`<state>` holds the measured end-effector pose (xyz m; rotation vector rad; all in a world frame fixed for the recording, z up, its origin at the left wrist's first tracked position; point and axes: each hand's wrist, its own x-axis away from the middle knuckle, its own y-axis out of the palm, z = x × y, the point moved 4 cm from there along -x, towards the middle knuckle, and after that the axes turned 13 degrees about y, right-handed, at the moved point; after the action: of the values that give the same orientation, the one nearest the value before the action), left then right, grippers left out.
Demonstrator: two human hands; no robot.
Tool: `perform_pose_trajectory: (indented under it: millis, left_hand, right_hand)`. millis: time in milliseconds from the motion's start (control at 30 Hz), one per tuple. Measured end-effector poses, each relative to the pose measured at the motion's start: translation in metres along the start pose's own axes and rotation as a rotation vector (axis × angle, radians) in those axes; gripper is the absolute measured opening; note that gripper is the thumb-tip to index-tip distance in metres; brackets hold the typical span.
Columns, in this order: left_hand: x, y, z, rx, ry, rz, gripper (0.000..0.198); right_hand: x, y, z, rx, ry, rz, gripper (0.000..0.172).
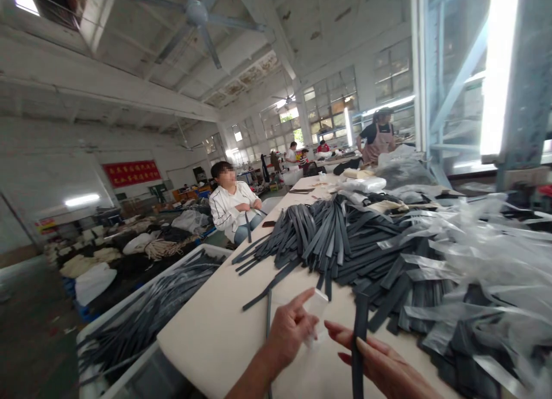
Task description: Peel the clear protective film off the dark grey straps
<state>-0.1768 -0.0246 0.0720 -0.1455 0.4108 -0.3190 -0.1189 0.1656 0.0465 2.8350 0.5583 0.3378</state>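
Over the near part of the table, my left hand (290, 329) pinches a small clear plastic bag (318, 307), its index finger stretched along the top of it. To the right, my right hand (379, 359) grips a dark grey flat strap (359, 341) between thumb and fingers; the strap stands nearly upright. The fingertips of both hands are close together, with the plastic between them. Beyond them lies a large heap of similar grey straps (319, 232) on the table. Another strap (268, 318) hangs or lies just behind my left wrist.
The pale table (207, 336) runs away from me. Many clear plastic bags (478, 261) cover its right side. A white bin (125, 382) full of straps stands at the left. A seated person (233, 203) holds a strap across the table; another person (379, 137) stands farther back.
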Motion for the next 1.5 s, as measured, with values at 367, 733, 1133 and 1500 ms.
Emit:
perform_pose_trajectory:
  millis: [367, 733, 1133, 1500]
  left_hand:
    - [0.040, 0.021, -0.021, 0.018, 0.009, 0.130, 0.041]
    - [0.054, -0.041, 0.012, 0.101, -0.233, -0.080, 0.039]
    - [0.099, -0.047, -0.008, 0.116, -0.370, -0.183, 0.028]
    - [0.102, -0.060, 0.031, -0.879, 0.172, 0.009, 0.018]
  right_hand:
    - [-0.027, 0.037, -0.035, 0.279, -0.146, 0.177, 0.049]
    - [-0.037, 0.012, -0.092, 0.139, -0.274, 0.209, 0.033]
    - [-0.036, 0.007, -0.098, 0.129, -0.291, 0.224, 0.036]
    - [-0.044, 0.009, -0.099, 0.026, -0.290, 0.280, 0.033]
